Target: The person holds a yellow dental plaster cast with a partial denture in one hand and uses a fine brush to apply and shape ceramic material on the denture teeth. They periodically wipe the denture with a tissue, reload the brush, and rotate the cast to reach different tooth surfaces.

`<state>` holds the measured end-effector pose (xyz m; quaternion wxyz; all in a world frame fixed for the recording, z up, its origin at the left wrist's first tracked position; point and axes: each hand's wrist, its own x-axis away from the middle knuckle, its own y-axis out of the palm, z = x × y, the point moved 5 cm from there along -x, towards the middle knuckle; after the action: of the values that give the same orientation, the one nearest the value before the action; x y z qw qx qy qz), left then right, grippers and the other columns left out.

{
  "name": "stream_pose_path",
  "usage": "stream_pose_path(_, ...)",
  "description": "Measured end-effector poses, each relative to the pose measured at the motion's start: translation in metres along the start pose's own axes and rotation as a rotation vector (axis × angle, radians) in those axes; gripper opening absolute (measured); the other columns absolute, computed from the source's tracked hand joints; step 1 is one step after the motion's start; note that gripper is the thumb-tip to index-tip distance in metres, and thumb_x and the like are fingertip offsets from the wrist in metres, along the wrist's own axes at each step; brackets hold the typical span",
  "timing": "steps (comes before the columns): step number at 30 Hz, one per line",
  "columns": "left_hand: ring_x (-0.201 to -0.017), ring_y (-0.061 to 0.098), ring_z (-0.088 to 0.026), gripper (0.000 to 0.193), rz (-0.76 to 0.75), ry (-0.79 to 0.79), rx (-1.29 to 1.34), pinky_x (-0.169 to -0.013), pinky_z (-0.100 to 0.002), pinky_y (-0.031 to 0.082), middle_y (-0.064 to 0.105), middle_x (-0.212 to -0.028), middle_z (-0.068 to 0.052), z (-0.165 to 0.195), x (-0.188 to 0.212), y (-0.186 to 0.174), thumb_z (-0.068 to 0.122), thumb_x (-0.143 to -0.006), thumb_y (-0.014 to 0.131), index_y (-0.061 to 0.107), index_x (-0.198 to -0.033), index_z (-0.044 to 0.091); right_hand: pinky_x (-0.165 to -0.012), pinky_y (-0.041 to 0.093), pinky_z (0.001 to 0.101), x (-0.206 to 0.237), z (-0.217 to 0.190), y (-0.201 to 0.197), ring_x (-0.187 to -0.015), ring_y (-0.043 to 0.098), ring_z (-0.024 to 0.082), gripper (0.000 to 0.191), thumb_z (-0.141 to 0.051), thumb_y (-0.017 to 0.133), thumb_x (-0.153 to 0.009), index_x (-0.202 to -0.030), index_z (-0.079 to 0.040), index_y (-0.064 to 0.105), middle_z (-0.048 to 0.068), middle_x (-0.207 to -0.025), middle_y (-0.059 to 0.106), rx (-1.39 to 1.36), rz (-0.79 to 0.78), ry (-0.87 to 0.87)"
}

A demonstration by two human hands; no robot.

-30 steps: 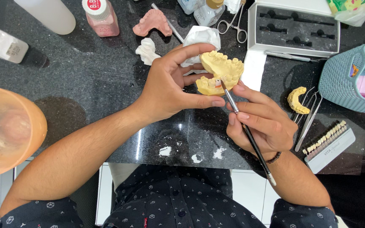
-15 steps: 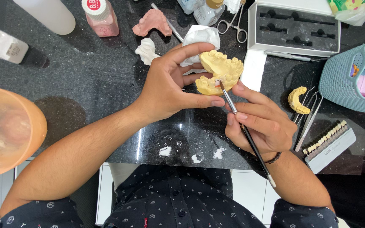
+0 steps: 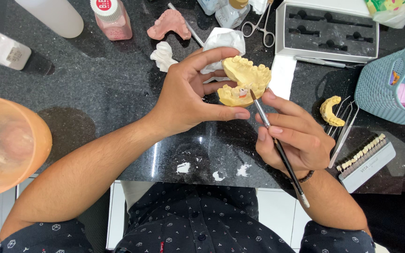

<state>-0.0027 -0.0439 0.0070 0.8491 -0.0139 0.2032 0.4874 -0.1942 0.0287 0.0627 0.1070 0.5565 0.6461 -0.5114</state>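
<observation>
My left hand [image 3: 188, 100] grips the yellow dental cast [image 3: 244, 80] above the black speckled counter [image 3: 94, 89] — fingers curled round it. My right hand [image 3: 294, 136] pinches a thin metal instrument [image 3: 277, 145], tip at the cast. White crumbs [image 3: 183, 167] dot the counter edge — a pale floor [image 3: 273, 206] shows below.

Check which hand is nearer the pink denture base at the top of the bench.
Left. The left hand holds the yellow dental cast just below and right of the pink denture base. The right hand, gripping the thin instrument, sits farther right and lower.
</observation>
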Motion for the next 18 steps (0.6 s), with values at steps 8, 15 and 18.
stream_pose_path(8, -0.135, 0.062, -0.020, 0.078, 0.012, -0.017, 0.039, -0.119, -0.036, 0.059, 0.053, -0.146, -0.011, 0.0005, 0.0002, 0.0003, 0.004, -0.088, 0.094, 0.047, -0.150, -0.001, -0.097, 0.065, 0.0463, 0.0004, 0.0003, 0.0011, -0.117, 0.071, 0.045, 0.025, 0.003, 0.075, -0.094, -0.109, 0.000, 0.055, 0.021, -0.100, 0.073, 0.034, -0.003, -0.026)
stream_pose_path(15, -0.136, 0.062, -0.020, 0.077, 0.010, -0.007, 0.024, -0.120, -0.036, 0.059, 0.053, -0.145, -0.011, 0.0003, 0.0006, 0.0002, 0.004, -0.089, 0.095, 0.047, -0.149, 0.000, -0.097, 0.065, 0.0457, 0.0013, 0.0005, 0.0007, -0.118, 0.070, 0.045, 0.025, 0.001, 0.075, -0.093, -0.108, 0.000, 0.055, 0.022, -0.100, 0.072, 0.042, -0.014, -0.019)
stream_pose_path(18, -0.136, 0.062, -0.020, 0.082, -0.002, 0.002, -0.005, -0.119, -0.036, 0.060, 0.052, -0.147, -0.010, -0.0001, 0.0000, -0.0001, 0.005, -0.089, 0.095, 0.046, -0.155, 0.002, -0.097, 0.065, 0.0454, 0.0018, 0.0011, 0.0009, -0.118, 0.070, 0.045, 0.025, 0.001, 0.075, -0.094, -0.108, 0.000, 0.054, 0.022, -0.100, 0.072, 0.018, 0.001, -0.023)
